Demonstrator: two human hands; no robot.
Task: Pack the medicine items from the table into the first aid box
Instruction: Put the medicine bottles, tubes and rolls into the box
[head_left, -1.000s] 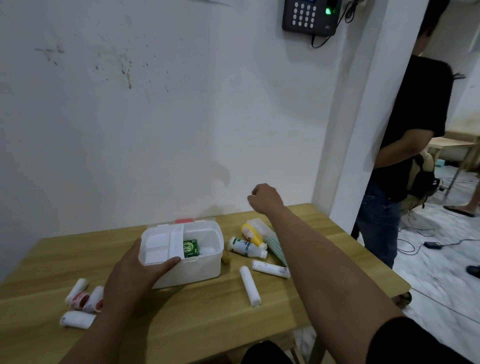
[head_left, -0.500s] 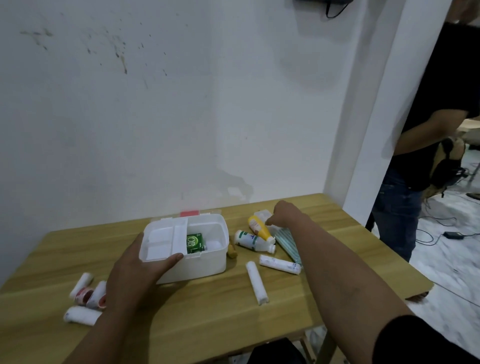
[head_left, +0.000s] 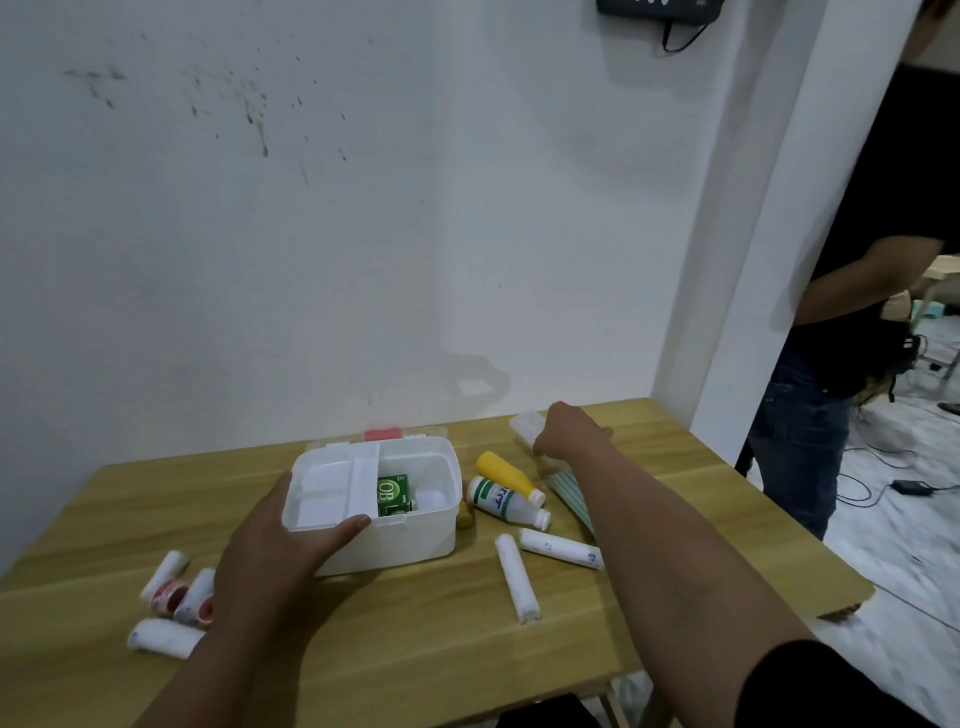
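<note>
- A white plastic first aid box (head_left: 395, 530) sits open near the middle of a light wooden desk (head_left: 415, 649), with a white divider tray across its left half and a green carton (head_left: 393, 493) inside on the right.
- The left hand (head_left: 280, 556) steadies the box at its near left corner, its grip spread, the thumb lying along the rim.
- The right hand (head_left: 563, 431) reaches to the far side of the desk, its grip curled onto a pale translucent item (head_left: 524, 426); how firmly it holds cannot be told.
- Just right of the box lie a yellow bottle (head_left: 506, 475) and a white bottle (head_left: 506, 504), a striped green packet (head_left: 571, 493), and two white rolls (head_left: 517, 584).
- More rolls (head_left: 166, 603), some with red print, lie left of the box.
- The desk stands against a scuffed white wall (head_left: 311, 234).
- At the right, past a white pillar (head_left: 753, 260), a person in dark clothes (head_left: 831, 364) stands on a pale floor with cables.
</note>
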